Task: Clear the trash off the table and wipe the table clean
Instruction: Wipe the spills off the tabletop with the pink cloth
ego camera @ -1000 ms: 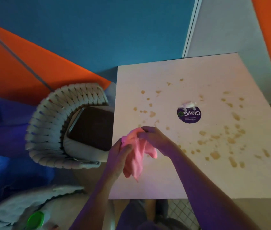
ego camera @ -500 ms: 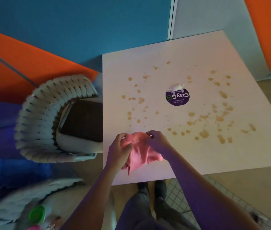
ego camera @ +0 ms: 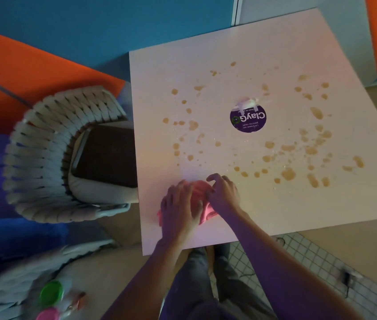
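Observation:
A crumpled pink cloth lies on the white table near its front left corner. My left hand presses flat on the cloth with fingers spread. My right hand has bent fingers over the cloth's right side and pinches it. Several brown spill spots are scattered across the tabletop beyond and right of the hands. A round purple sticker sits mid-table, with a small crumpled white scrap at its far edge.
A woven grey chair with a dark cushion stands tight against the table's left edge. At the lower left are a green lid and a pink lid. Blue and orange walls lie behind.
Both hands have brought the pink cloth down from the air onto the tabletop. My left hand went from gripping it to pressing flat. The view has shifted toward the table.

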A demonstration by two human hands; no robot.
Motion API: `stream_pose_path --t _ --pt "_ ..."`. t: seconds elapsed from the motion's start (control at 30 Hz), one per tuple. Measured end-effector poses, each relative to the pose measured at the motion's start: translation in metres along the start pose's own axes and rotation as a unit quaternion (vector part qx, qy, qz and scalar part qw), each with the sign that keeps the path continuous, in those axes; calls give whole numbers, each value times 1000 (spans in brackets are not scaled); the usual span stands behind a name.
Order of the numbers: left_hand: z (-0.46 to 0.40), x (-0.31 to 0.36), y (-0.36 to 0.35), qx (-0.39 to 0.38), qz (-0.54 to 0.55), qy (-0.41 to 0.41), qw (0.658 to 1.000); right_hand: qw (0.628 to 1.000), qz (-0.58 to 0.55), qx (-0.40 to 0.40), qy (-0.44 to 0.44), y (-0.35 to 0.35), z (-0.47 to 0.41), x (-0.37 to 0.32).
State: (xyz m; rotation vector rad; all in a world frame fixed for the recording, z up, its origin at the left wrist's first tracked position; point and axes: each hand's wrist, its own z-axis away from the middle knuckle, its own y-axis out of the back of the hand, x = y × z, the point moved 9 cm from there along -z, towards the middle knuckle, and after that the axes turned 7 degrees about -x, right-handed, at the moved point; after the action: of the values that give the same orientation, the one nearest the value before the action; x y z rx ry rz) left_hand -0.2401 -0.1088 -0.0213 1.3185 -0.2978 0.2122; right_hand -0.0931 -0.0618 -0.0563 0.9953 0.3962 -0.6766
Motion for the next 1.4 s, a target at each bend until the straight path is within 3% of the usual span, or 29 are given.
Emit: stream_pose_path --t 0.17,0.3,0.4,0.57,0.9,1.2,1.4 --pt "2 5 -49 -85 -111 -10 990 996 -3 82 18 6 11 21" --pt "1 -2 -62 -108 -139 -36 984 976 51 204 62 27 22 35" --pt "0 -7 -66 -110 -138 -46 983 960 78 250 96 38 17 40" --pt "-9 -20 -63 -70 -142 -64 985 954 142 221 147 35 0 48" --pt "-77 -52 -31 45 -103 41 993 946 160 240 148 37 -9 60" --pt "-133 -24 -31 47 -93 52 993 948 175 232 129 36 -15 63" --pt "-119 54 -57 44 -78 -78 993 951 169 223 133 33 -16 69"
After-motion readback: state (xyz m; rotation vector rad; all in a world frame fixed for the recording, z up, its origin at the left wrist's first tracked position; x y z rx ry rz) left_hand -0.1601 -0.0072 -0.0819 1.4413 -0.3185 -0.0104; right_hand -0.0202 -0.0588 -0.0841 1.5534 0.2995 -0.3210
